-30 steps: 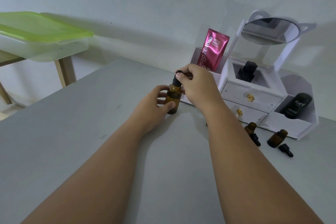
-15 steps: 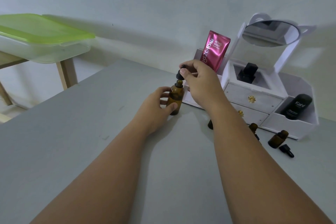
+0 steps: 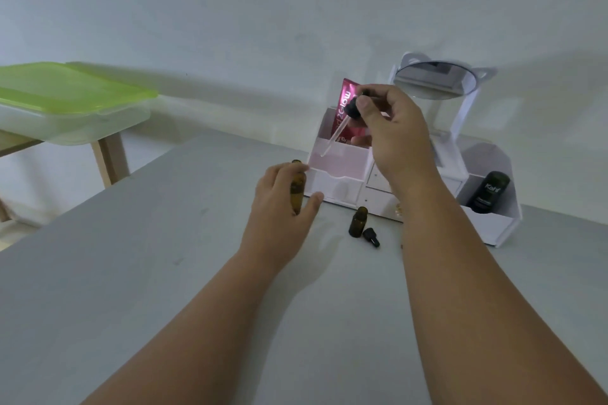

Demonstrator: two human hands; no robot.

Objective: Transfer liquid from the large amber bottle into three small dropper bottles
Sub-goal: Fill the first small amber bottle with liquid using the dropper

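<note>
Here, right fingers point(image 3: 364, 107) pinching dropper point(image 3: 352, 108), left fingers point(image 3: 312, 204) around amber bottle point(image 3: 298, 187), "Kahf" tube point(image 3: 490, 191) behind.

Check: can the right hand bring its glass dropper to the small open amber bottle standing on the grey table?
Probably yes: the right hand, pinching the black-capped glass dropper, hangs above the small amber bottle, with nothing between them.

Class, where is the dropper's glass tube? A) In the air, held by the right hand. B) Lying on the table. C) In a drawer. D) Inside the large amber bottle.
A: the right hand pinches the dropper by its cap, tube clear of the large amber bottle the left hand holds.
</note>
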